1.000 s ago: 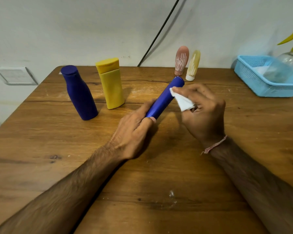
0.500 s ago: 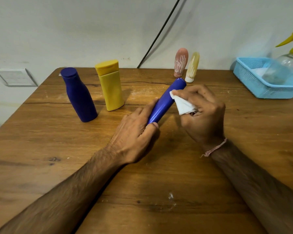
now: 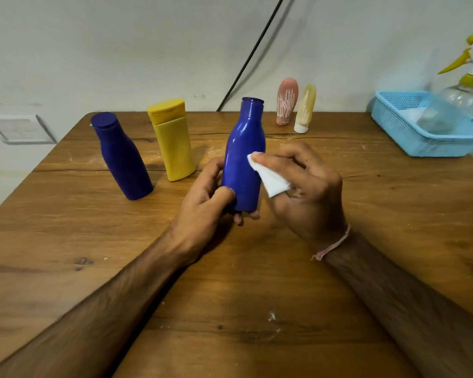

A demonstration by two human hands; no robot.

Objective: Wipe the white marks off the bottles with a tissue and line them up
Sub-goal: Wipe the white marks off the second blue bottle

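Dark blue and capped, one bottle is standing at the left of the wooden worktop, with a yellow bottle just beside it. The left hand is curling its fingers round the base of an uncapped blue bottle, holding it upright over the worktop's middle. The right hand is pinching a white tissue against that bottle's side. Behind, a pink bottle and a cream bottle are standing, streaked white. A blue basket is sitting far right.

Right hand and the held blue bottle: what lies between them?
A white tissue, pinched by the right hand, its corner against the blue bottle that the left hand grips. The head view shows it.
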